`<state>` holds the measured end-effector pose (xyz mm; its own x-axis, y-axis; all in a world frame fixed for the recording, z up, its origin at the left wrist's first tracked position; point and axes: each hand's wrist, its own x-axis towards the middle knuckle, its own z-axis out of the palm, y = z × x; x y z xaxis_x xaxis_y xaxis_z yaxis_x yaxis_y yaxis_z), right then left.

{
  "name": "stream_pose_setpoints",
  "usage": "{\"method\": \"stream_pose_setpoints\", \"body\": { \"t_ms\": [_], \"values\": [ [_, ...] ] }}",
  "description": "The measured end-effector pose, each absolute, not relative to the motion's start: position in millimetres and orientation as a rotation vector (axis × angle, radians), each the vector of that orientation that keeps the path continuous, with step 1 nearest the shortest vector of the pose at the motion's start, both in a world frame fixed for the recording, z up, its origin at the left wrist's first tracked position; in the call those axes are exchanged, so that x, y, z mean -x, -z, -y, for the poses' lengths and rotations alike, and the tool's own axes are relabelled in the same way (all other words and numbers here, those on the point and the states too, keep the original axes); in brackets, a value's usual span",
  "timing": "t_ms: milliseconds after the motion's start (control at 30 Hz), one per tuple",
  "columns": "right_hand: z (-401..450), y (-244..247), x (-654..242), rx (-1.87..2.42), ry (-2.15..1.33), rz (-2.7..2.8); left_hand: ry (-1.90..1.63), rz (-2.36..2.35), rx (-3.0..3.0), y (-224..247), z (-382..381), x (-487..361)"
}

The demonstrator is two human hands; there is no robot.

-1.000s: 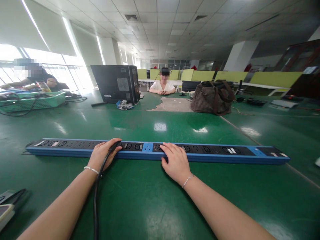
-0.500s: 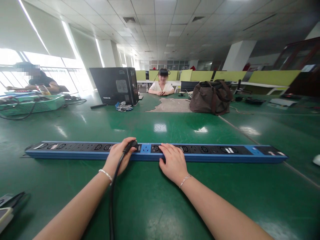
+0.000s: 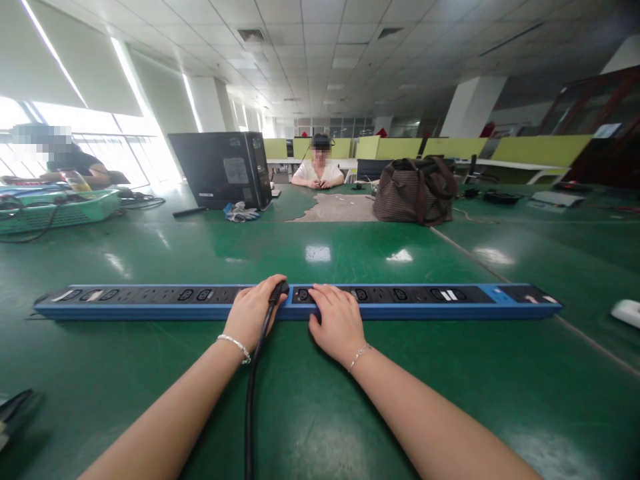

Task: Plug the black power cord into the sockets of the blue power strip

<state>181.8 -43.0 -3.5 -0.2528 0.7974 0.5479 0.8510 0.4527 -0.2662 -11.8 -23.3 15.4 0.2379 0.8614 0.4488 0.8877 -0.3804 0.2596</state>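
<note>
A long blue and black power strip [image 3: 165, 312] lies across the green table, its sockets facing up. My left hand [image 3: 253, 308] is closed round a black plug [image 3: 280, 289], whose thick black cord [image 3: 251, 400] runs down towards me. The plug is over the strip's middle, covering most of the blue socket there. Whether it is seated in a socket or only over it, I cannot tell. Just to the right, my right hand [image 3: 340, 323] grips the strip, with the fingers across its top and the thumb at its near side.
Across the table stand a black computer case [image 3: 215, 170], a pair of gloves [image 3: 241, 212] and a brown bag [image 3: 413, 193]. A green basket [image 3: 90, 212] holds cables at the left. One person [image 3: 319, 170] sits opposite, another [image 3: 75, 163] at far left. A white object [image 3: 626, 313] lies right.
My left hand has carried the plug a little to the right along the strip, from beside the blue socket to over it. My right hand keeps its place on the strip. The view has shifted slightly.
</note>
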Motion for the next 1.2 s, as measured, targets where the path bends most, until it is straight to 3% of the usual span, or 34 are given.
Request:
{"method": "stream_pose_setpoints", "body": {
  "t_ms": [633,1200],
  "values": [
    [44.3,3.8,-181.3,1.347,0.099,2.063,0.585,1.628,2.401,-20.7,30.9,10.2],
    [43.2,-2.6,-137.1,0.999,0.159,2.073,0.528,1.611,2.435,-11.3,27.7,17.6]
  ]
}}
